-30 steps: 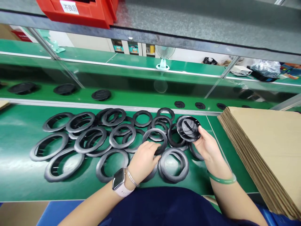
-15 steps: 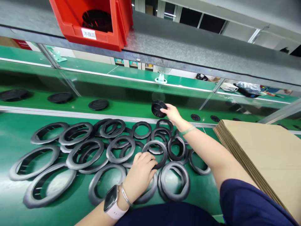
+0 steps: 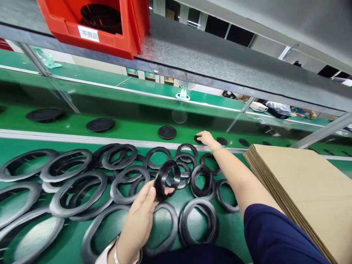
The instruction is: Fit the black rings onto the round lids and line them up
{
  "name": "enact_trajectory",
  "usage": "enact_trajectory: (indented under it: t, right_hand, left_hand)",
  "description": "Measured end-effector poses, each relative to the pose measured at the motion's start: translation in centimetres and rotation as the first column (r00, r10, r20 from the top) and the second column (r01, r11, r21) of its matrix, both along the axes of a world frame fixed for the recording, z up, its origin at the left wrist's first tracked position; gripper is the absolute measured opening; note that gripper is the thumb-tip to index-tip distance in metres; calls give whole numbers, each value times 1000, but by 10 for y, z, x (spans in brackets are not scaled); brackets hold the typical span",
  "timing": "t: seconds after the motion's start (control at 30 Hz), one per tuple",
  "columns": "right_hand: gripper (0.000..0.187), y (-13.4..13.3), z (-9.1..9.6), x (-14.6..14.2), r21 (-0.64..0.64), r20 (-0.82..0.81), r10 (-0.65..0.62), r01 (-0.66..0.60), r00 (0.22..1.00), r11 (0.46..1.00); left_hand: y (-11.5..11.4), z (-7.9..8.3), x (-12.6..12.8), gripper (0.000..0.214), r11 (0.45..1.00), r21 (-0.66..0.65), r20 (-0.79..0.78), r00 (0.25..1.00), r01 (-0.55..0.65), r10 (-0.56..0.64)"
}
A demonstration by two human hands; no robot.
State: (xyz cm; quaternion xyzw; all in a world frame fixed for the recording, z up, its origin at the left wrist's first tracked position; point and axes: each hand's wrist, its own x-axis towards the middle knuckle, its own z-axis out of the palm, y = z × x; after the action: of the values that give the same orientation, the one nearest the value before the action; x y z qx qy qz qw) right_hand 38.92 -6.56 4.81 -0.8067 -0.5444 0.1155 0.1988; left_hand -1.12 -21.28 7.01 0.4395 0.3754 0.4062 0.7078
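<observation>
At the bottom centre of the frame, the person's left hand point(image 3: 143, 216) is raised above a green workbench point(image 3: 242, 234), thumb and fingers closed on the lower rim of a black plastic ring point(image 3: 167, 179). The ring is lifted clear and tilted on edge, its opening facing the camera.

Beneath and around that hand lies a spread of loose black rings point(image 3: 82, 190), many overlapping, filling the lower left and centre of the frame. At the right edge sits a stack of flat brown cardboard sheets point(image 3: 308, 183).

The right arm, in a dark blue sleeve point(image 3: 275, 234) with a green bangle point(image 3: 217, 148) at the wrist, stretches from lower right toward the middle of the frame. The right hand point(image 3: 205, 138) reaches over the metal rail onto the green conveyor belt point(image 3: 132, 124), fingers on a small black disc point(image 3: 198, 139); whether they grip it cannot be told. Just left of it lies a round black cap point(image 3: 167, 132), with more caps point(image 3: 100, 124) further left along the belt.

At the upper left, a red bin point(image 3: 110, 33) bearing a white label sits on a grey shelf point(image 3: 220, 62).
</observation>
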Motion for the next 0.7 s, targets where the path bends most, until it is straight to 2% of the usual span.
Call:
enact_trajectory:
  t: [0.1, 0.17, 0.2, 0.3, 0.4, 0.57, 0.7]
  right_hand:
    - [23, -13, -14, 18, 11, -16, -50, 50, 999, 999]
    - [18, -14, -21, 22, 45, -31, -69, 70, 997, 997]
    - [16, -14, -23, 23, 63, -40, -73, 75, 997, 995]
    - [12, -10, -25, 22, 111, -73, -60, 68, 995, 991]
    - [10, -7, -24, 19, 145, -105, -46, 61, 993, 987]
    - [3, -12, -5, 5, 231, -143, -48, 81, 989, 970]
    - [12, -41, 27, -18, 320, -198, -52, 114, 979, 940]
  left_hand:
    - [1, 0, 2, 31, 983, -128, 102, 988, 133, -120]
    - [1, -3, 2, 31, 967, -137, 49, 977, 213, -209]
    - [2, -5, 2, 39, 962, -133, 12, 971, 240, -241]
    - [2, -8, 3, 62, 964, -120, -61, 968, 237, -245]
    - [1, -9, 4, 60, 970, -152, -74, 977, 189, -202]
    - [1, -14, 2, 49, 971, -134, -96, 973, 197, -210]
    - [0, -17, 2, 44, 976, -58, -73, 974, 210, -214]
